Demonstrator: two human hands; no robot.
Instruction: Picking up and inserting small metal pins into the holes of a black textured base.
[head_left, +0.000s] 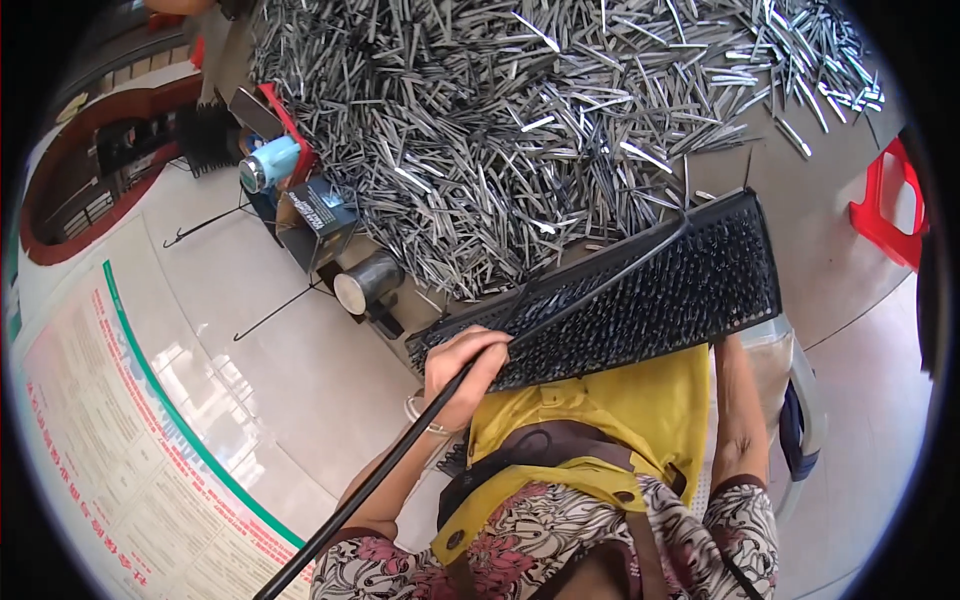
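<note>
My left hand (465, 378) is closed around a long black rod (400, 445), whose kind I cannot make out. It runs from the lower left edge up through my fist and across a long black rectangular tray (755, 215), narrowing and bending near the far right part. The tray is tilted in front of my yellow apron (600, 400) and packed with many small dark upright pieces (630, 310). My right forearm (740, 420) reaches up to the tray's near right edge; the right hand is hidden beneath or behind it.
A large heap of thin grey metal strips (480, 130) covers the table beyond the tray. Along its left edge stand a metal cup (370, 282), a dark box (318, 215) and a light blue cylinder (270, 163). Thin hooked wires jut leftward. A red stool (890, 205) stands at right.
</note>
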